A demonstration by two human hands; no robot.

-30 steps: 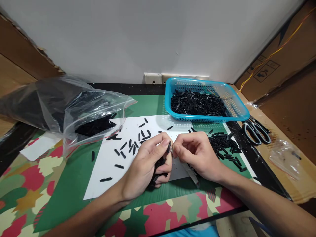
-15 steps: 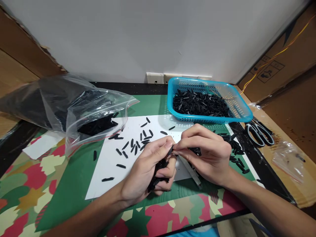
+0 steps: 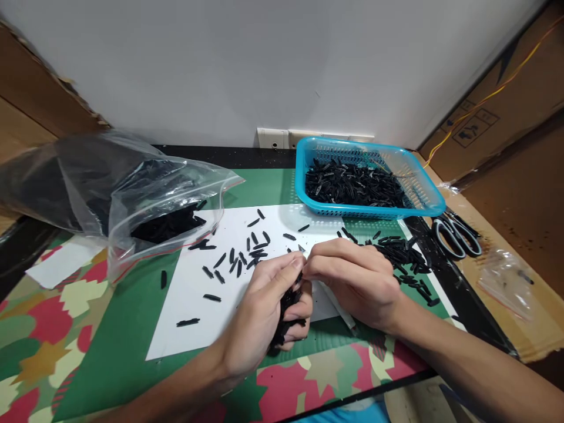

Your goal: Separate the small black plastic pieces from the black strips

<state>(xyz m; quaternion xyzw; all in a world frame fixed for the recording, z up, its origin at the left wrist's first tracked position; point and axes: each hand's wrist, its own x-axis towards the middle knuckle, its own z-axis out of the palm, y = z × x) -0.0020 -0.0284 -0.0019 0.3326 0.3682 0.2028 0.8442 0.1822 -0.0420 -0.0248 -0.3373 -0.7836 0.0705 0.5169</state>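
Black plastic strips (image 3: 288, 314) — short, thin, stiff-looking and surely very light — sit bunched in the curled left hand (image 3: 268, 308), whose thumb and forefinger meet the right hand (image 3: 355, 282) pinched on one strip's end; ends look best to grip. Beside the one white paper sheet (image 3: 194, 299): one blue basket (image 3: 368, 179), one clear bag (image 3: 118, 188) — loose strips too many to count.

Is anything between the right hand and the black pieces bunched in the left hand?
Nothing visible. The right hand has its fingertips right at the bunch of black pieces gripped in the left hand, over the white sheet. The contact point itself is hidden by the fingers.
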